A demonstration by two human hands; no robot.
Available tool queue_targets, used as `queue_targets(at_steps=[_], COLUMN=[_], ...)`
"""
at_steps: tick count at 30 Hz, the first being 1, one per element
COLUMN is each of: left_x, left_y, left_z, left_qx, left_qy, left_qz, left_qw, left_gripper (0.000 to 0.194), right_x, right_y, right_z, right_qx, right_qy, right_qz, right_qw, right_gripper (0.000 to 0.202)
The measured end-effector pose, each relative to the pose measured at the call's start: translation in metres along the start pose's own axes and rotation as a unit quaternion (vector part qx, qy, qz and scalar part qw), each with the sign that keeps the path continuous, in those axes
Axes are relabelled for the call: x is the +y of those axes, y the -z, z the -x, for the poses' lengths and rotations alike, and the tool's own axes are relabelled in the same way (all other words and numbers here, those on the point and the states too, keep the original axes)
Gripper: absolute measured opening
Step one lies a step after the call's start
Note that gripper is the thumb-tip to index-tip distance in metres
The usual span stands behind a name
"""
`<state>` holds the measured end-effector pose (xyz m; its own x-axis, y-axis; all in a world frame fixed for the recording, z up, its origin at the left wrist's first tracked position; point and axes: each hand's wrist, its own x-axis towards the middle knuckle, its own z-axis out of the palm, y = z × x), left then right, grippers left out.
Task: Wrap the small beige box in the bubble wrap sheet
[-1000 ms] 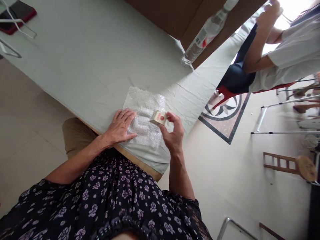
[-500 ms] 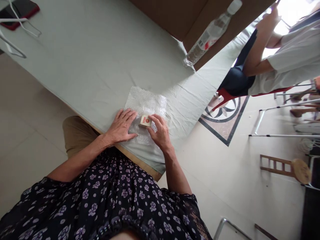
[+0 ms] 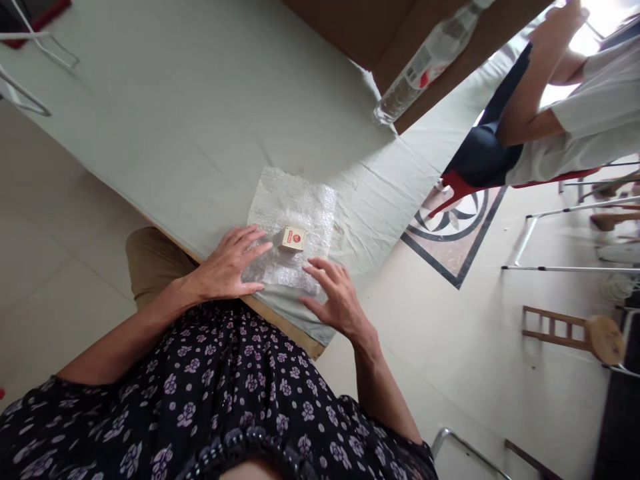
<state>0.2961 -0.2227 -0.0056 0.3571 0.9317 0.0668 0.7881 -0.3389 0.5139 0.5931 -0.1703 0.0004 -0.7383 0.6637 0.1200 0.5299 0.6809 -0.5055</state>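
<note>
A small cream box [image 3: 293, 239] with red print rests on a sheet of clear bubble wrap [image 3: 295, 197], roughly at its middle. The sheet lies flat near the table's front corner. My left hand [image 3: 231, 261] is at the left edge of the wrap, fingers spread and pointing toward the box without touching it. To the lower right of the box, my right hand [image 3: 336, 295] is apart from it, with fingers parted and nothing in them.
Pale green cloth covers the table [image 3: 190, 120]. A clear plastic bottle [image 3: 425, 67] lies against a brown carton [image 3: 350, 33] at the back right. White wire hangers [image 3: 37, 47] are at the far left. Another person [image 3: 555, 120] sits at the right, near a wooden stool [image 3: 575, 331].
My right hand has let go of the box and drawn back down to the right. My left hand has shifted slightly left, its fingers lifting. The box stays on the wrap.
</note>
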Motion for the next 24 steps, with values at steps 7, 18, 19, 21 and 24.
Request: queue_targets(at_steps=[7,18,19,21,24], left_x=[0.010,0.017,0.017,0.017,0.017], left_y=[-0.007,-0.014,-0.015,-0.014,-0.007], left_z=[0.008,-0.006,-0.009,-0.015,-0.026], left_qx=[-0.014,0.095,0.121,0.160,0.168], left_qy=[-0.037,-0.044,-0.033,-0.002,0.029], left_qz=[-0.026,-0.046,-0.033,-0.008,0.009], left_qw=[0.999,0.993,0.992,0.987,0.985], left_gripper=[0.060,0.017,0.019,0.018,0.015], right_x=[-0.003,-0.012,-0.015,-0.017,-0.015], right_y=[-0.031,-0.023,-0.024,-0.026,-0.024], right_z=[0.014,0.009,0.007,0.001,-0.013], right_qx=[0.072,0.081,0.096,0.127,0.169], right_qy=[0.001,0.042,0.040,0.030,0.008], right_qz=[0.096,0.121,0.122,0.127,0.121], right_qw=[0.993,0.989,0.987,0.983,0.978], right_gripper=[0.019,0.037,0.040,0.037,0.009])
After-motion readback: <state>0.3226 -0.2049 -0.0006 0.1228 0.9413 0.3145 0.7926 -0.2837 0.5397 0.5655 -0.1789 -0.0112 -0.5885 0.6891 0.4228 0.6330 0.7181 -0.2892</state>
